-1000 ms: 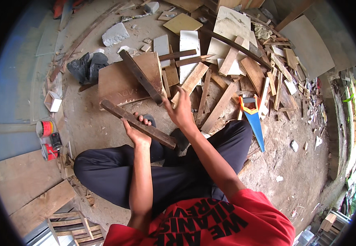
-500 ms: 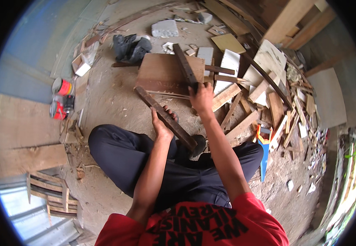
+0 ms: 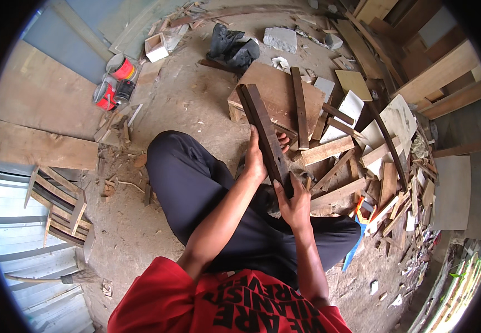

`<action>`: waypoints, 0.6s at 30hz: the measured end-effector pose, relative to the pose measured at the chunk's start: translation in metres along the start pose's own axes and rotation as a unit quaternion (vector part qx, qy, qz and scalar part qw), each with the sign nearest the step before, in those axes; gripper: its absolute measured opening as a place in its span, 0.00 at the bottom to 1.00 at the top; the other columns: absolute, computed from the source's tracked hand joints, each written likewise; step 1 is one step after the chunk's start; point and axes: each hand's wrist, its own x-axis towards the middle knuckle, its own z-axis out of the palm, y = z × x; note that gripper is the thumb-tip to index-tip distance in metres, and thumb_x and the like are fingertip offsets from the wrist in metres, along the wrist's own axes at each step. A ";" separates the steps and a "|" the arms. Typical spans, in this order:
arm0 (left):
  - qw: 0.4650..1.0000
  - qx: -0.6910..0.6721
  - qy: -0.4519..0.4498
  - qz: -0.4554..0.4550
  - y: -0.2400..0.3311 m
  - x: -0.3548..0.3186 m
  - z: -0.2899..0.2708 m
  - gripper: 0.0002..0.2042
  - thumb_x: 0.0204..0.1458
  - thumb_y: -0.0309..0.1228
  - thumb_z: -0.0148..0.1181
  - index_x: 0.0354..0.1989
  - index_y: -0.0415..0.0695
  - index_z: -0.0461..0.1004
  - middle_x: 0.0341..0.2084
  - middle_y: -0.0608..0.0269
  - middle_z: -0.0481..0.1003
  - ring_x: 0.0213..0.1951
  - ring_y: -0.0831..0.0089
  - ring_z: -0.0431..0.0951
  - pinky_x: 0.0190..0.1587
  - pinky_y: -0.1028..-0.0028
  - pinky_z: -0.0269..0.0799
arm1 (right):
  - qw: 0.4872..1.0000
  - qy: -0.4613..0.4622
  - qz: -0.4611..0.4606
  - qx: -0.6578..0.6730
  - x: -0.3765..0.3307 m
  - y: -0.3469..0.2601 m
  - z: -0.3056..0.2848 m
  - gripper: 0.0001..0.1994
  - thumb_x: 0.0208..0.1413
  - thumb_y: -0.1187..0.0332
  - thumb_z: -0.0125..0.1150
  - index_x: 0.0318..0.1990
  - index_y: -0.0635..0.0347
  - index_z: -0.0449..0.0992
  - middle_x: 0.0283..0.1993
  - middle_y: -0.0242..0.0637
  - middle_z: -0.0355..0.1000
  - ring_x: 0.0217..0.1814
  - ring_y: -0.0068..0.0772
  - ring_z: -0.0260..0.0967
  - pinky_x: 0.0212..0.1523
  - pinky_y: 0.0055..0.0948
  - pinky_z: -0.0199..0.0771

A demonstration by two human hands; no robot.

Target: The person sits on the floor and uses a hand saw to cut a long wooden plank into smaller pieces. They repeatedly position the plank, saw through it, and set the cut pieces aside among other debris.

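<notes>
Over my lap I hold a long dark wooden batten (image 3: 267, 136), tilted with its far end up toward the wooden box. My left hand (image 3: 255, 161) grips it around the middle from the left side, its fingertips showing past the right edge. At the near end, my right hand (image 3: 294, 206) closes on the wood with the thumb on top. Just beyond stands a low brown wooden box (image 3: 273, 86). A second dark batten (image 3: 298, 105) lies across its top, apart from both hands.
Scrap wood (image 3: 334, 194) is heaped to the right, with a blue handsaw (image 3: 353, 247) with an orange handle near my right knee. Paint cans (image 3: 119, 67) stand at the left wall. Behind the box are a black plastic bag (image 3: 235, 50) and a pale block (image 3: 280, 40).
My right hand has left the batten on the box and now grips the near end of the one in my left hand. That held batten has turned and risen. The view has shifted left.
</notes>
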 end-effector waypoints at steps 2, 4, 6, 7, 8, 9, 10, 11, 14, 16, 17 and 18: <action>0.999 0.033 0.022 0.004 0.000 -0.003 0.001 0.38 0.55 0.68 0.44 0.49 0.40 0.67 0.42 0.51 0.75 0.45 0.60 0.80 0.51 0.58 0.77 | 1.000 0.012 -0.015 -0.009 -0.003 0.007 0.005 0.21 0.59 0.61 0.63 0.49 0.73 0.73 0.34 0.58 0.75 0.37 0.54 0.77 0.38 0.40 0.74; 0.998 0.050 0.028 0.007 -0.001 -0.005 -0.001 0.36 0.55 0.67 0.46 0.48 0.40 0.68 0.39 0.52 0.76 0.42 0.62 0.80 0.48 0.60 0.79 | 1.000 0.002 0.007 0.000 -0.004 0.006 0.003 0.21 0.60 0.61 0.63 0.50 0.73 0.73 0.35 0.57 0.75 0.37 0.50 0.78 0.39 0.38 0.74; 0.998 0.062 0.029 0.013 0.000 -0.007 0.000 0.35 0.56 0.65 0.48 0.46 0.39 0.69 0.37 0.53 0.77 0.40 0.64 0.81 0.45 0.62 0.80 | 0.999 -0.019 0.039 0.023 -0.002 0.002 -0.001 0.21 0.60 0.60 0.62 0.50 0.72 0.73 0.36 0.55 0.76 0.37 0.44 0.77 0.40 0.36 0.74; 0.997 0.066 0.027 0.018 0.000 -0.008 0.001 0.34 0.56 0.64 0.49 0.46 0.39 0.70 0.36 0.54 0.77 0.39 0.64 0.81 0.43 0.64 0.80 | 0.997 -0.037 0.060 0.042 -0.001 -0.003 -0.006 0.20 0.61 0.60 0.62 0.50 0.71 0.73 0.36 0.53 0.76 0.38 0.40 0.77 0.41 0.35 0.74; 0.997 0.069 0.025 0.023 0.001 -0.009 0.002 0.33 0.57 0.63 0.50 0.45 0.39 0.70 0.35 0.54 0.78 0.38 0.65 0.82 0.41 0.65 0.81 | 0.993 -0.054 0.081 0.060 0.000 -0.006 -0.009 0.20 0.61 0.60 0.62 0.50 0.71 0.74 0.36 0.52 0.76 0.38 0.36 0.76 0.41 0.34 0.73; 0.997 0.076 0.020 0.029 0.001 -0.011 0.004 0.32 0.57 0.62 0.51 0.45 0.38 0.70 0.35 0.54 0.78 0.38 0.66 0.82 0.41 0.66 0.81 | 0.993 -0.057 0.072 0.071 0.001 -0.004 -0.009 0.21 0.61 0.60 0.62 0.52 0.71 0.73 0.35 0.52 0.76 0.37 0.35 0.76 0.40 0.34 0.74; 0.996 0.082 0.016 0.034 0.001 -0.013 0.007 0.31 0.57 0.61 0.52 0.44 0.37 0.71 0.35 0.54 0.78 0.37 0.66 0.82 0.40 0.66 0.81 | 0.993 -0.060 0.063 0.081 0.002 -0.001 -0.008 0.23 0.61 0.59 0.62 0.53 0.72 0.73 0.33 0.52 0.76 0.36 0.34 0.76 0.39 0.33 0.74; 0.995 0.089 0.012 0.040 0.001 -0.015 0.009 0.31 0.58 0.60 0.53 0.44 0.37 0.71 0.35 0.54 0.78 0.37 0.66 0.82 0.39 0.67 0.81 | 0.992 -0.063 0.054 0.092 0.004 0.001 -0.007 0.24 0.61 0.59 0.63 0.54 0.72 0.72 0.32 0.52 0.76 0.35 0.33 0.76 0.38 0.33 0.74; 0.994 0.084 0.059 0.029 0.002 -0.014 0.009 0.31 0.56 0.59 0.57 0.44 0.36 0.72 0.36 0.54 0.79 0.37 0.67 0.82 0.39 0.67 0.81 | 0.988 -0.082 0.065 0.115 0.004 0.004 -0.006 0.24 0.62 0.57 0.60 0.55 0.70 0.72 0.35 0.50 0.77 0.39 0.29 0.75 0.42 0.32 0.73; 0.990 0.095 0.101 0.017 0.003 -0.014 0.009 0.32 0.52 0.60 0.61 0.44 0.37 0.72 0.35 0.55 0.79 0.36 0.67 0.82 0.37 0.68 0.81 | 0.976 -0.119 0.085 0.162 0.006 0.016 -0.003 0.24 0.65 0.55 0.56 0.56 0.71 0.72 0.38 0.47 0.78 0.42 0.27 0.73 0.45 0.31 0.72; 0.984 0.139 0.110 0.003 0.006 -0.010 0.009 0.33 0.53 0.60 0.60 0.48 0.39 0.69 0.36 0.56 0.77 0.38 0.67 0.80 0.39 0.68 0.79 | 0.968 -0.136 0.098 0.186 0.007 0.021 -0.002 0.25 0.66 0.54 0.55 0.56 0.71 0.71 0.39 0.46 0.78 0.44 0.26 0.72 0.47 0.31 0.71; 0.983 0.134 0.122 -0.009 0.007 -0.008 0.003 0.32 0.53 0.60 0.60 0.48 0.39 0.70 0.36 0.57 0.77 0.37 0.67 0.80 0.38 0.68 0.79 | 0.955 -0.163 0.118 0.216 0.009 0.019 -0.003 0.25 0.69 0.53 0.49 0.56 0.71 0.71 0.42 0.42 0.78 0.45 0.23 0.70 0.48 0.27 0.69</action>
